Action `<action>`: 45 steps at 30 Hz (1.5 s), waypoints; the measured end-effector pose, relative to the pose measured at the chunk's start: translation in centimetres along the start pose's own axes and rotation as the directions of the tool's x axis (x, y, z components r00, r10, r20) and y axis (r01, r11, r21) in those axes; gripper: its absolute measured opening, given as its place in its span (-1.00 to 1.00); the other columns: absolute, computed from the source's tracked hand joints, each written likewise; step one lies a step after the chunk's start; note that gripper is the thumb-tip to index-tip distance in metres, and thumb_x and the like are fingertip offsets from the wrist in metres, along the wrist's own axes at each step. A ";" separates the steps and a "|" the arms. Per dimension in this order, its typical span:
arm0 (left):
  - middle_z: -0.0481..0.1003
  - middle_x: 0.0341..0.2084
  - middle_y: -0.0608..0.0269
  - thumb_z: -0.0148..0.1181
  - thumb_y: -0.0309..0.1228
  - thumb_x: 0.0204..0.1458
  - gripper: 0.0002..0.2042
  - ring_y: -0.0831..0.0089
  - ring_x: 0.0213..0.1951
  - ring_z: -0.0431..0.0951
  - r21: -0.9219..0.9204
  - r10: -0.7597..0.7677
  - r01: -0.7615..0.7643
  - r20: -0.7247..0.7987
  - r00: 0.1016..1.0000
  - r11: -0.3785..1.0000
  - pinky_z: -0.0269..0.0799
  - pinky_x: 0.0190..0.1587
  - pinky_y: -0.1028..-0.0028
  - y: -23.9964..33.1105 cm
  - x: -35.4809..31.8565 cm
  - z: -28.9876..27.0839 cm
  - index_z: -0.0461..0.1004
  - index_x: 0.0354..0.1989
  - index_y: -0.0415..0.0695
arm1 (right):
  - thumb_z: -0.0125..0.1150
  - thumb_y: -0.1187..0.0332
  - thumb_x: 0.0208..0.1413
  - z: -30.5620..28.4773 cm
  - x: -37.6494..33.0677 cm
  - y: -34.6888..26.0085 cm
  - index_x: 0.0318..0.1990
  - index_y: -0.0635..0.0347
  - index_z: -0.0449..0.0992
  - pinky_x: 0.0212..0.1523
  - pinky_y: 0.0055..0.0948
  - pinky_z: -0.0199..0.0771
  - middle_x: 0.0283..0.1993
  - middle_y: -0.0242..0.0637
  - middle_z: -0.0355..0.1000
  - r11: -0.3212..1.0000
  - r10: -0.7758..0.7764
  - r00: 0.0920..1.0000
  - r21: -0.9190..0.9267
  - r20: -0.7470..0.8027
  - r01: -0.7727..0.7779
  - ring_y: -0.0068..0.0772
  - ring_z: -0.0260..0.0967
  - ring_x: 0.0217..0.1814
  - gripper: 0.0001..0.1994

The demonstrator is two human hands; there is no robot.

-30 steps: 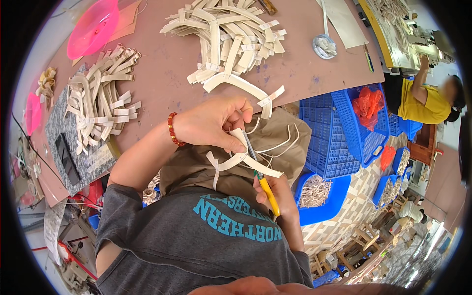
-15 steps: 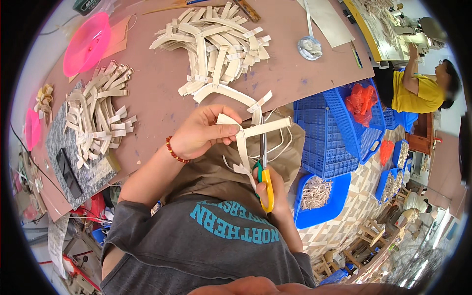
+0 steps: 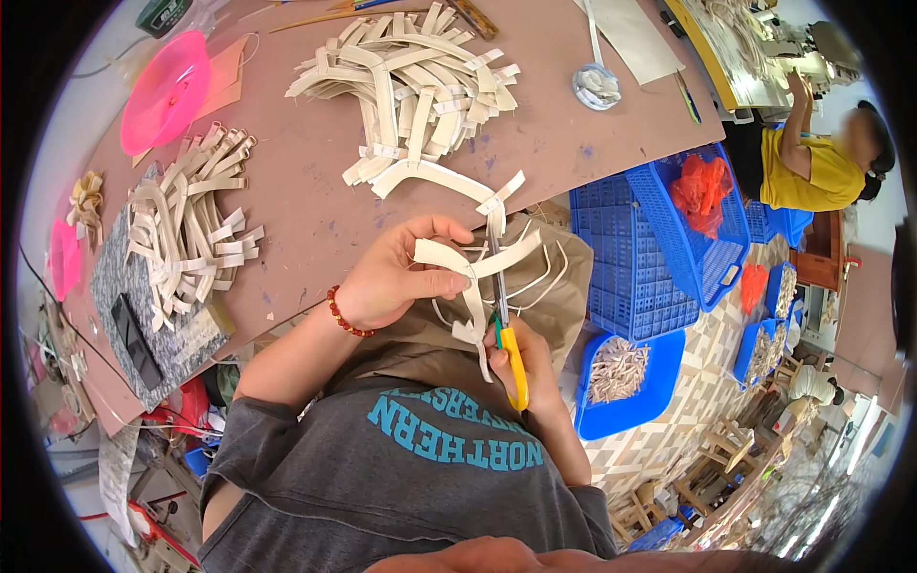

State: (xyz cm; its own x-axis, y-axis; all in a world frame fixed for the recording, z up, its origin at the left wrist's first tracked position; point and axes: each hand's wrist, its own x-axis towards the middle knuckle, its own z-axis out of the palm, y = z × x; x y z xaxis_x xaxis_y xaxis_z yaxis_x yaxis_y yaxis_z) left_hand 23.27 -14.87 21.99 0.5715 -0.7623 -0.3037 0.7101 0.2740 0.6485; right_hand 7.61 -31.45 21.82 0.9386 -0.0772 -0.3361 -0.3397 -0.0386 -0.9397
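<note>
My left hand (image 3: pixel 406 267) pinches a cream fabric strap (image 3: pixel 473 301) between thumb and fingers, above my lap. The strap branches, with one arm reaching right and another hanging down to a small white tab. In my right hand (image 3: pixel 535 368) is a pair of scissors (image 3: pixel 514 358) with yellow and green handles. Its blades point away from me and cross the strap's right arm; whether they touch the fabric I cannot tell. Just beyond them, a line of joined straps (image 3: pixel 430 174) runs over the table edge from a large heap of straps (image 3: pixel 411 91).
A second strap pile (image 3: pixel 196 224) lies left on a grey board beside a phone (image 3: pixel 136 339). A pink bowl (image 3: pixel 164 94) stands behind it. Blue crates (image 3: pixel 630 258) and a blue tub of small pieces (image 3: pixel 659 392) stand at right. A person in yellow (image 3: pixel 807 172) works at far right.
The strap's right arm has shifted left and now bends upward at its end. The scissors have moved slightly left, their blades looking closer together.
</note>
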 end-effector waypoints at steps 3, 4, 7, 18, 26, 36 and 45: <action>0.49 -0.42 0.26 0.23 -0.68 -0.13 -0.74 0.55 -0.41 0.50 0.097 -0.021 0.025 -0.042 0.999 0.995 0.45 -0.33 0.58 0.1 -0.3 0.1 0.39 -0.23 -0.21 | 0.24 -0.01 -0.06 -0.5 -0.3 0.6 -0.39 0.26 0.30 -0.46 -0.46 0.23 -0.56 -0.32 0.26 0.999 0.004 1.000 -0.035 -0.023 -0.005 -0.50 0.20 -0.50 -0.54; 0.49 -0.41 0.25 0.23 -0.68 -0.13 -0.76 0.55 -0.41 0.50 0.080 -0.010 0.013 -0.039 0.999 0.997 0.45 -0.33 0.59 0.0 -0.4 0.0 0.40 -0.27 -0.21 | 0.28 -0.03 -0.10 -0.9 -0.3 0.7 -0.39 0.26 0.30 -0.46 -0.44 0.24 -0.57 -0.30 0.26 0.998 -0.009 0.999 -0.067 -0.033 0.007 -0.48 0.22 -0.51 -0.51; 0.49 -0.42 0.23 0.22 -0.69 -0.12 -0.82 0.53 -0.42 0.51 0.048 0.042 -0.041 -0.018 0.999 0.998 0.45 -0.32 0.58 -0.2 -0.4 -0.3 0.40 -0.34 -0.21 | 0.41 -0.05 -0.28 -1.9 -0.6 -0.7 -0.38 0.25 0.31 -0.47 -0.36 0.25 -0.59 -0.23 0.27 0.959 0.084 0.996 -0.274 0.018 -0.076 -0.31 0.27 -0.53 -0.44; 0.43 -0.39 0.19 0.14 -0.67 -0.07 -0.91 0.41 -0.31 0.48 0.427 0.347 -0.521 0.421 0.838 0.740 0.42 -0.24 0.47 0.9 -0.5 -2.0 0.47 -0.48 -0.20 | 0.48 -0.13 -0.61 -2.7 -1.0 -4.0 -0.46 0.18 0.36 -0.54 -0.34 0.27 -0.61 -0.30 0.27 0.668 -0.202 0.979 -0.734 -0.019 0.124 -0.21 0.32 -0.56 -0.36; 0.44 -0.38 0.16 0.14 -0.70 -0.08 -0.89 0.36 -0.32 0.54 0.344 0.341 -0.536 0.487 0.804 0.771 0.49 -0.23 0.45 1.3 -0.5 -2.0 0.50 -0.51 -0.21 | 0.47 -0.13 -0.59 -3.9 -0.7 -4.7 -0.56 0.14 0.36 -0.61 -0.42 0.27 -0.59 -0.35 0.27 0.419 -0.457 0.888 -0.869 0.048 0.263 -0.30 0.28 -0.61 -0.42; 0.44 -0.44 0.16 0.14 -0.72 -0.12 -0.86 0.33 -0.32 0.55 0.366 0.284 -0.522 0.536 0.795 0.770 0.50 -0.23 0.44 1.7 -0.3 -2.1 0.44 -0.61 -0.21 | 0.42 -0.17 -0.52 -4.9 -0.4 -5.0 -0.61 0.13 0.32 -0.65 -0.45 0.23 -0.63 -0.37 0.21 0.278 -0.542 0.831 -0.907 0.125 0.317 -0.37 0.23 -0.65 -0.43; 0.45 -0.44 0.16 0.15 -0.73 -0.14 -0.85 0.35 -0.33 0.55 0.364 0.260 -0.504 0.544 0.797 0.783 0.50 -0.25 0.47 1.8 -0.1 -2.1 0.44 -0.62 -0.20 | 0.40 -0.17 -0.46 -5.2 -0.2 -5.4 -0.61 0.11 0.31 -0.64 -0.44 0.24 -0.64 -0.36 0.20 0.239 -0.541 0.826 -0.913 0.157 0.331 -0.34 0.24 -0.64 -0.45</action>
State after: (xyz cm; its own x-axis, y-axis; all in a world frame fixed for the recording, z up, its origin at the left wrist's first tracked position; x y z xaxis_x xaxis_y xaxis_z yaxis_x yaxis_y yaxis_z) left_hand 25.36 -13.02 21.71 0.4167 -0.8557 0.3067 0.1179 0.3854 0.9152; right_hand 8.92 -36.39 27.26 0.9686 0.1140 0.2210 0.1749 -0.9442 -0.2792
